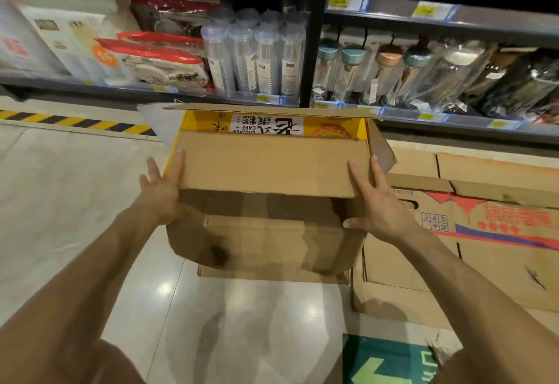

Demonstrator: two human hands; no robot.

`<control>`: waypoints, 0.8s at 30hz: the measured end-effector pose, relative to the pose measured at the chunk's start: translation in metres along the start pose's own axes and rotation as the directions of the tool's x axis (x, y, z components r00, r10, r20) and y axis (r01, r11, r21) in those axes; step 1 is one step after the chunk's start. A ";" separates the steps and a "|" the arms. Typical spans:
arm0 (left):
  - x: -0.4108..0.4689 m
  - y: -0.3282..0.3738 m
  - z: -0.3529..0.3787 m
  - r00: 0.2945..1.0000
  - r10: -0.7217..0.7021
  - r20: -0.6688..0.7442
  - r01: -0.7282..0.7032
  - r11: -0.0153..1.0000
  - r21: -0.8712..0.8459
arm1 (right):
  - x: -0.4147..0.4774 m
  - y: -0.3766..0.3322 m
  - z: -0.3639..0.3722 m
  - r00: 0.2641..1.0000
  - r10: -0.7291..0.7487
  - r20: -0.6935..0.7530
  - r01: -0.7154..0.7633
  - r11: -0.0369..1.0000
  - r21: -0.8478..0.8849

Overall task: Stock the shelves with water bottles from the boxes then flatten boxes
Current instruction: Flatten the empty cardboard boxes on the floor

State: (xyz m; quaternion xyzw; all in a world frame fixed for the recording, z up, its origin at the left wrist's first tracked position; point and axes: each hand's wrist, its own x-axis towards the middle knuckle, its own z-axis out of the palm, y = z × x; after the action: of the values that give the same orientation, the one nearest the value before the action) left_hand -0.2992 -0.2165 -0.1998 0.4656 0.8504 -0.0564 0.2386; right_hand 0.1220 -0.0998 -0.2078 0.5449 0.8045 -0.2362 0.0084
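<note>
Two hands hold one open cardboard box (272,166) in the middle of the frame.
The shelf (121,88) with water bottles (254,57) runs across the top, and flattened boxes (499,232) lie at the right. The box seems empty. The left hand (161,185) and right hand (381,205) press its sides with straight, unclosed fingers. To flatten it well, I would first free the bottom flaps, then push opposite corners together.

hazard stripe (75,122) | green arrow mat (390,362) | red-topped packs (160,63) | yellow price tags (426,10)
</note>
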 end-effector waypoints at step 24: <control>-0.020 0.010 -0.020 0.998 0.051 0.023 -0.016 0.649 -0.761 | -0.002 0.008 -0.020 0.957 0.291 0.021 -0.183 0.543 0.820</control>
State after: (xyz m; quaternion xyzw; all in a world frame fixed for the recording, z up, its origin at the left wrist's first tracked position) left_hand -0.2886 -0.2196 -0.1715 0.3371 0.7820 0.2994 0.4303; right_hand 0.1352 -0.0915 -0.1924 0.6040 0.5235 -0.5427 -0.2581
